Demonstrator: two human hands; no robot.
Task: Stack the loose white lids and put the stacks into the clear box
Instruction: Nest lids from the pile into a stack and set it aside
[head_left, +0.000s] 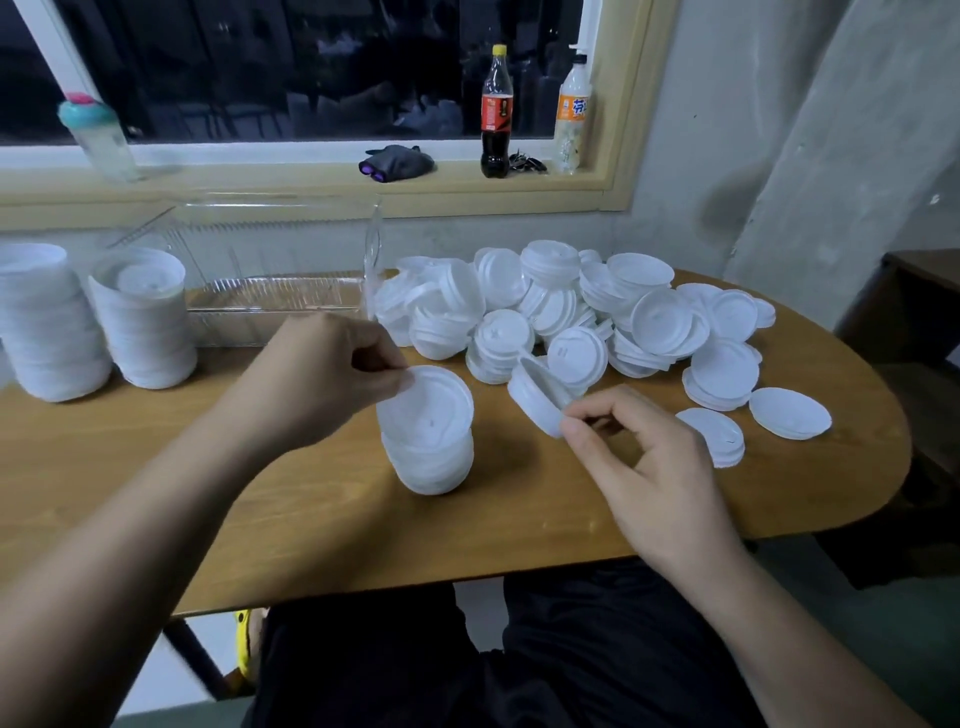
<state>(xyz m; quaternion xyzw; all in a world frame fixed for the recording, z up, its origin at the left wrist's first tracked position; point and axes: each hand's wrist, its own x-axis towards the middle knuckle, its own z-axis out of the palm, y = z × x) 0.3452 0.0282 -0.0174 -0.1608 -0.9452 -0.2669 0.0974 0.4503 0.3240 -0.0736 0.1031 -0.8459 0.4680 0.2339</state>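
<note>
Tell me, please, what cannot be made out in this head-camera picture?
Head view throughout.
Far-left stack: cut off by the frame edge.
Clear box: see-through and glary, contents unclear.
Pile of lids: lower ones buried under upper ones.
Short stack held by the left hand: edges blurred, count unreadable.
Tilted lid: near rim hidden by the right hand.
Cola bottle label: too small.
</note>
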